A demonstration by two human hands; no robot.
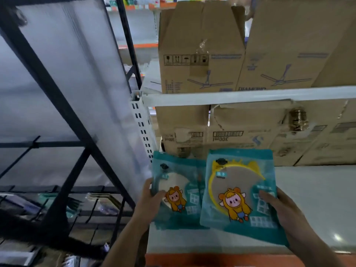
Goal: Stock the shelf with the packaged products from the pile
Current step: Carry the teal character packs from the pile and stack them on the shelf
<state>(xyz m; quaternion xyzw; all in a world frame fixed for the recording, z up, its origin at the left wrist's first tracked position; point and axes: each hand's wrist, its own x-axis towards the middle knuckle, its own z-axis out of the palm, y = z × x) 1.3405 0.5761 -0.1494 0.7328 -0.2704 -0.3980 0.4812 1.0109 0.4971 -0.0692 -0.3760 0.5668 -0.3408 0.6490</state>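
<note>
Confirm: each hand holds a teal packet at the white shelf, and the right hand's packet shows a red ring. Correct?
Not quite. The ring in the right packet, held by the right hand, is yellow, not red, as the head view shows. The left hand holds the left packet; both are teal, at the white shelf.

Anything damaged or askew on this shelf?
Yes. The cardboard boxes at the back of the lower shelf have their 300ml print upside down, so they stand inverted, and the top edge of the middle box is torn and crumpled. The teal packets look intact.
</note>
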